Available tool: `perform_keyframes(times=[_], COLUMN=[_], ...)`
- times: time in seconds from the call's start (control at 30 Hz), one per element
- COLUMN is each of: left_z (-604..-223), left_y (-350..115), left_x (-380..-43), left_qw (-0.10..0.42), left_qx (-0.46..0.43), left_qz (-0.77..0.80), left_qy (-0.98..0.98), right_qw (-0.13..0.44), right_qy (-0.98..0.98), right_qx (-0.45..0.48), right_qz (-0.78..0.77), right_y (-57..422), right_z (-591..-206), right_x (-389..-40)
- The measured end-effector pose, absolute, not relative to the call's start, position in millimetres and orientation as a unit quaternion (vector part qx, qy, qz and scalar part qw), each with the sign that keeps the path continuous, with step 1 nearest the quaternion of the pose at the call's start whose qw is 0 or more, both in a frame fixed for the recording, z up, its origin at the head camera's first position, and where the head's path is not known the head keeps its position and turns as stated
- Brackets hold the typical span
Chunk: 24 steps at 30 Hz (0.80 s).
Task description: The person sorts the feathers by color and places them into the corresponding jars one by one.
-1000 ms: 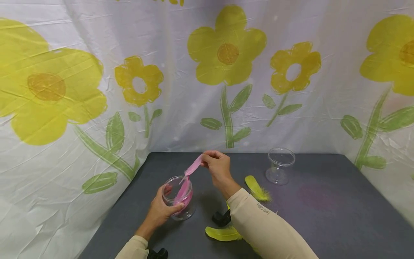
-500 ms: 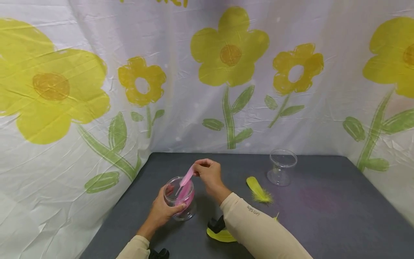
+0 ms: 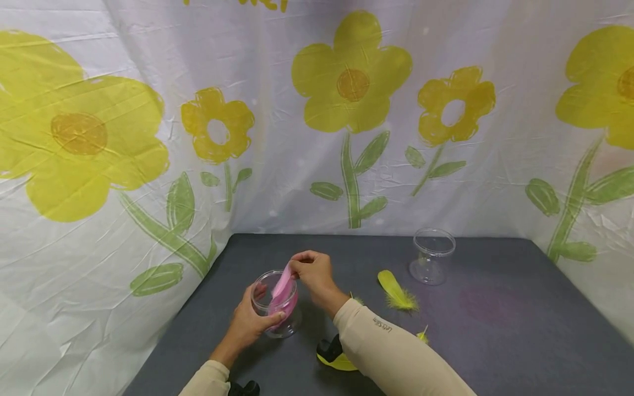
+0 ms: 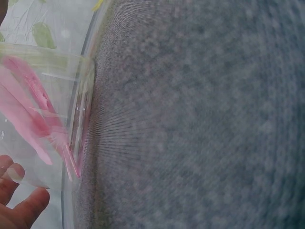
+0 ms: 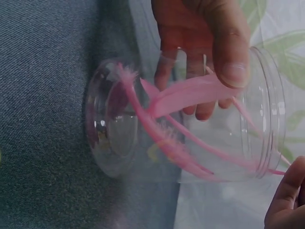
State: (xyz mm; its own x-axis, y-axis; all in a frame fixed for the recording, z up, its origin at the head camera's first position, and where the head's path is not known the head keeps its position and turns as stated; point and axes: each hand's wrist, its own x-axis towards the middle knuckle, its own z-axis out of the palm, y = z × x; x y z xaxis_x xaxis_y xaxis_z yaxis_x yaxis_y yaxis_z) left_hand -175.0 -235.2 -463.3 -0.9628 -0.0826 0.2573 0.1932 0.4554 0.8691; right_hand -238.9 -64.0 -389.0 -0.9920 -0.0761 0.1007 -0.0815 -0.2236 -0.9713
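In the head view, my left hand (image 3: 247,323) grips a clear plastic cup (image 3: 284,331) with a footed base, thumb on the near side. Pink feathers (image 5: 155,125) lie at a slant inside it, seen through the wall in the right wrist view. My right hand (image 3: 315,278) pinches one end of a pink feather (image 3: 282,287) at the cup's mouth, its other end reaching down inside. The left wrist view shows fingertips (image 4: 34,206) of the left hand against the cup, beside pink feathers (image 4: 40,102).
A second clear cup (image 3: 428,269) stands at the back right of the dark grey table (image 3: 495,341). A yellow feather (image 3: 396,290) lies left of it. Another yellow feather (image 3: 338,362) is partly hidden under the right arm. A flower-print cloth (image 3: 277,181) hangs behind.
My right hand has moved down and left toward the cup, lowering the pink feather further into it. The left hand keeps its grip on the cup.
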Motion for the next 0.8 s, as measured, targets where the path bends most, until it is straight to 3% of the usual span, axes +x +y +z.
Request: perform_keyframes(times=[0.33,0.8], left_z=[-462.1,-460.3], left_y=[-235.6,-234.7], left_x=[-174.3,-173.5], left_qw=[0.126,0.121], left_qx=[-0.034,-0.033], left_qz=[-0.526,-0.526], left_qy=[-0.84,-0.841], right_qw=[-0.02,-0.031], right_qy=[-0.664,-0.809], right_qx=[0.088,0.141], right_qz=[0.743,0.569], right_y=[-64.2,-58.6], right_z=[-391.8,-377.3], right_x=[-233.8,-230.9])
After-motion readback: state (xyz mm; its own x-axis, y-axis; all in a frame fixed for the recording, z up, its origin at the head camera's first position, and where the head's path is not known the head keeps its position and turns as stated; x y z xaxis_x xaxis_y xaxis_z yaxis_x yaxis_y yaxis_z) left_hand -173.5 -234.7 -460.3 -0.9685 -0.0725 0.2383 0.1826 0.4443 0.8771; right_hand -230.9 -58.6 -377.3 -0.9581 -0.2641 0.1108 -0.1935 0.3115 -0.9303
